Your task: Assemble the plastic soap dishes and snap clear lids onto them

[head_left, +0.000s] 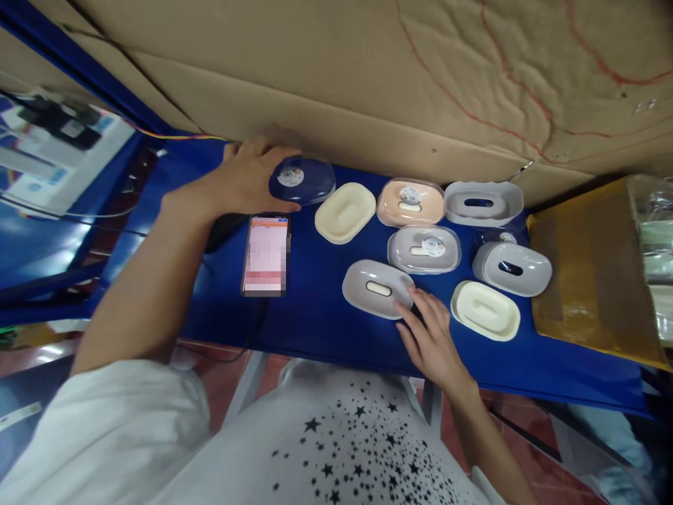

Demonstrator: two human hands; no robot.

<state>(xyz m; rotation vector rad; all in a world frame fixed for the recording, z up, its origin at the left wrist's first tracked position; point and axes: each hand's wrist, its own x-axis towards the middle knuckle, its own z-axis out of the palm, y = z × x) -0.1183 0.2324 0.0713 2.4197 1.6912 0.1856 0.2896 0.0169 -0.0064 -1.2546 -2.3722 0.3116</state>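
My left hand (252, 175) grips the left end of a clear plastic lid (310, 182) with a round white label, fingers on the far side and thumb on the near side. Fingertips of my right hand (428, 333) rest on the right end of a grey oval soap dish (362, 287) with a cream insert showing in its middle slot; the fingers are stretched and slightly apart. Close to the lid lies a cream oval tray (345, 212). Behind the grey dish sits a lidded, labelled grey soap dish (404, 256), and farther back a lidded peach one (389, 203).
A grey oval shell (452, 203), stacked grey shells (536, 275) and another cream tray (486, 315) are on the right. A cardboard box (589, 273) stands at the table's right end. A lit phone (263, 263) lies on the blue table (310, 308). Cardboard (336, 91) lines the back.
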